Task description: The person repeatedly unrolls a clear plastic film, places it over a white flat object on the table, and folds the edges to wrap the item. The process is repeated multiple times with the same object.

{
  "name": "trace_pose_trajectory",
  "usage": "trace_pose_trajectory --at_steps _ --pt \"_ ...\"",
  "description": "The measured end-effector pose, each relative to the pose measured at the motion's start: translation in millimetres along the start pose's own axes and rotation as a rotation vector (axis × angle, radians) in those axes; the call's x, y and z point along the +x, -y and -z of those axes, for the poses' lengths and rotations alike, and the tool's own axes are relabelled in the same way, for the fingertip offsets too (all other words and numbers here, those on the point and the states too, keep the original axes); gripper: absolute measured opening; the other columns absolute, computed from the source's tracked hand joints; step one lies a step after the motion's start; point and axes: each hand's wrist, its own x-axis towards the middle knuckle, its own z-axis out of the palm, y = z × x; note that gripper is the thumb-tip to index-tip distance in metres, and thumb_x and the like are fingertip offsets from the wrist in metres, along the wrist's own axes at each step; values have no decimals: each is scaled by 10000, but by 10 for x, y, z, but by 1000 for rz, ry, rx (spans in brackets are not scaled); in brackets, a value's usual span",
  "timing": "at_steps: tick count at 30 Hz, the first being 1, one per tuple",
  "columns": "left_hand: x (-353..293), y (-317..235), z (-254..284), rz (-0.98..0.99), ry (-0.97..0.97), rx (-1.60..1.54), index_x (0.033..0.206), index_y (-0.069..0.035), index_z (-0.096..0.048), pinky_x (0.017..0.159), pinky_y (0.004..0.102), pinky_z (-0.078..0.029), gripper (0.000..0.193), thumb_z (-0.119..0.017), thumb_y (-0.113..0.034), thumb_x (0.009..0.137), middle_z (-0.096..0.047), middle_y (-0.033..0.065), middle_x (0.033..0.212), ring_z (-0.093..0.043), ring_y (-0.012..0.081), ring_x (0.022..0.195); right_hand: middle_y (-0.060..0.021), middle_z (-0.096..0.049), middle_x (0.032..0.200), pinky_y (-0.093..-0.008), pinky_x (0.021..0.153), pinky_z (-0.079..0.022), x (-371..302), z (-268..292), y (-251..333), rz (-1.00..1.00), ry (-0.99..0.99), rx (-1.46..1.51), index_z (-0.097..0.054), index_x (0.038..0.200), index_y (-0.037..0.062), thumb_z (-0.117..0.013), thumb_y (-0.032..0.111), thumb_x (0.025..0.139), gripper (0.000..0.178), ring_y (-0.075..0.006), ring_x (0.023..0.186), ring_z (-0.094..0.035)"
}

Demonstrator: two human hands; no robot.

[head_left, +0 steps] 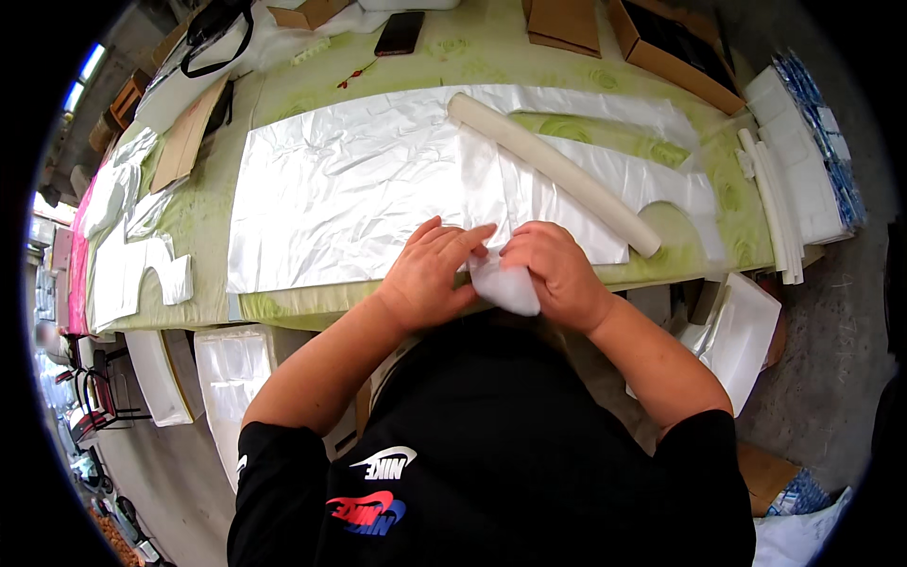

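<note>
A small crumpled bundle of white translucent plastic film [505, 286] is between my hands at the table's near edge. My right hand [559, 274] is closed around its right side, fingers curled. My left hand [430, 269] grips its left side between thumb and fingers. Just beyond lies a large white, wrinkled plastic sheet [335, 198], spread flat with a cut-out shape at its right end. A pale cardboard tube [553, 172] rests slantwise across the sheet. Part of the bundle is hidden by my fingers.
The table has a green patterned cover [453, 57]. A black phone [400, 34] and open cardboard boxes [671, 47] are at the back. Thin white rolls [770, 203] lie at the right edge; cut white plastic pieces [132, 274] are on the left. White bins [236, 364] stand below.
</note>
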Motion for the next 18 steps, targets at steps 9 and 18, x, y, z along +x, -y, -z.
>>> trace_pose_trajectory --at_steps 9,18 --pt "33 163 -185 73 -225 -150 1606 58 -228 982 413 -475 847 -685 -56 902 -711 49 860 -686 246 917 -196 -717 908 -472 774 -518 594 -124 -108 -919 94 42 -670 980 -3 -579 315 1011 332 -392 832 -666" --pt "108 75 -8 234 -56 -51 1594 -72 -378 1058 454 -420 773 -716 -193 911 -709 75 1089 -643 271 1074 -216 -729 1002 -498 839 -530 769 -174 -219 -972 216 -136 -692 981 16 -568 339 1002 346 -412 951 -684"
